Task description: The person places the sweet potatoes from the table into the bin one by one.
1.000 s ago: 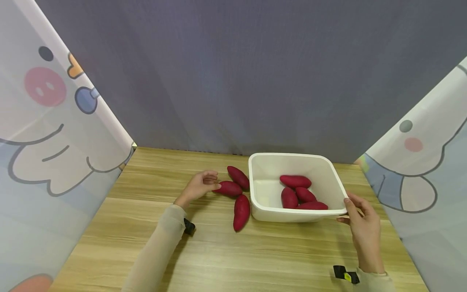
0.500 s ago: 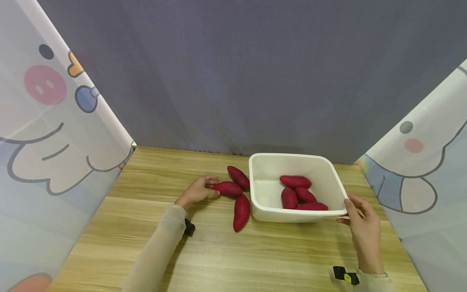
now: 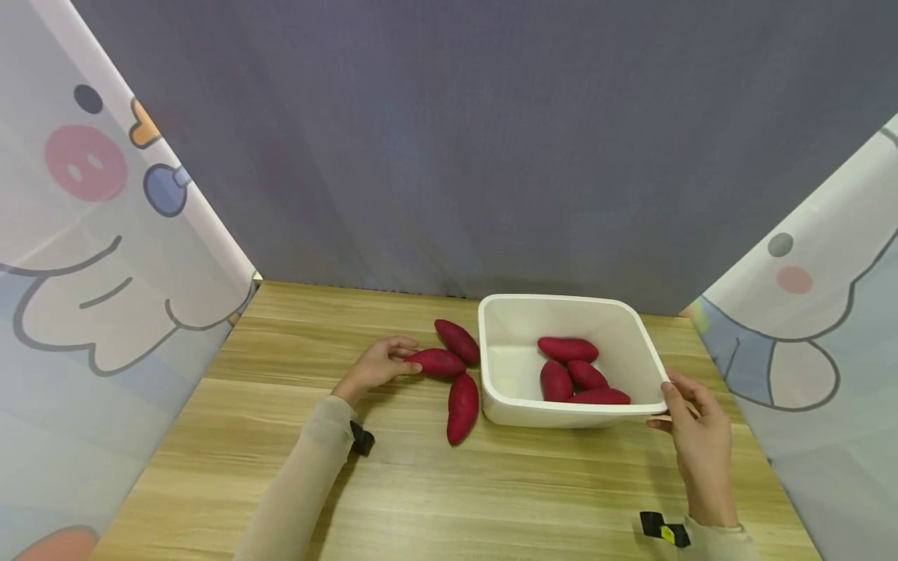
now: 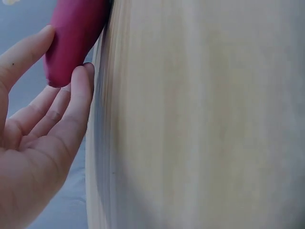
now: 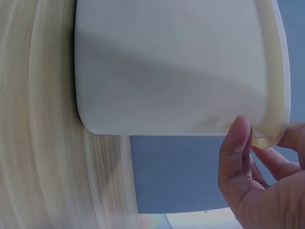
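My left hand [image 3: 379, 366] pinches the near end of a dark red sweet potato [image 3: 438, 363] that lies on the table. In the left wrist view, the thumb is on one side of that sweet potato [image 4: 76, 40] and the fingers are on the other. Two more sweet potatoes lie close by, one behind it [image 3: 457, 341] and one in front [image 3: 463, 409]. To their right stands a white plastic bin [image 3: 540, 413] with several sweet potatoes inside. At the bin's front right corner, my right hand [image 3: 701, 436] grips the rim, thumb on top.
Wood-grain table [image 3: 435, 499] runs beneath everything. A grey curtain [image 3: 449, 156] rises along its back edge. Printed cartoon cloths hang at the left [image 3: 140, 312] and right [image 3: 828, 374] sides.
My left thumb has come down and the hand has taken hold of the middle sweet potato. The loose sweet potatoes have shifted very slightly left. My right hand and the bin stay put.
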`<state>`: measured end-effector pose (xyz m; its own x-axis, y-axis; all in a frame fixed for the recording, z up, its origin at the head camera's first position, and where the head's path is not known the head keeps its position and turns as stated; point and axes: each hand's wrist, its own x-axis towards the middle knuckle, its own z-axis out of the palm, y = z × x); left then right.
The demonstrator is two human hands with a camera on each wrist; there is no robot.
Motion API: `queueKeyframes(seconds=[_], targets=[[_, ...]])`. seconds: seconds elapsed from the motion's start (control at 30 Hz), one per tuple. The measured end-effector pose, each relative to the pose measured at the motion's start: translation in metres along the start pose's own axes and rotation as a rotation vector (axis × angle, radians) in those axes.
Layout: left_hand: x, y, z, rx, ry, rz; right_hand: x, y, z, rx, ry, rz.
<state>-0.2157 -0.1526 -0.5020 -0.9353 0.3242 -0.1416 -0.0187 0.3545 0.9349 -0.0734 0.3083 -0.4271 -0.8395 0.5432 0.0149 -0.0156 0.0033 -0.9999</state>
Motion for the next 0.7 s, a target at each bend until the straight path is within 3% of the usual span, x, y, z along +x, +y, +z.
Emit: queueKeyframes(seconds=[0.23,0.5,0.7], targets=[[-0.008,0.002,-0.006,-0.012,0.035,-0.001,0.001,0.001,-0.001,-0.001,0.001,0.005],[-0.011,0.009,-0.011,-0.135,0.050,-0.015,0.001,0.003,-0.002,0.010,-0.006,-0.009],[-0.013,0.024,-0.012,-0.260,0.048,-0.006,-0.001,0.002,-0.001,0.014,-0.002,-0.016]])
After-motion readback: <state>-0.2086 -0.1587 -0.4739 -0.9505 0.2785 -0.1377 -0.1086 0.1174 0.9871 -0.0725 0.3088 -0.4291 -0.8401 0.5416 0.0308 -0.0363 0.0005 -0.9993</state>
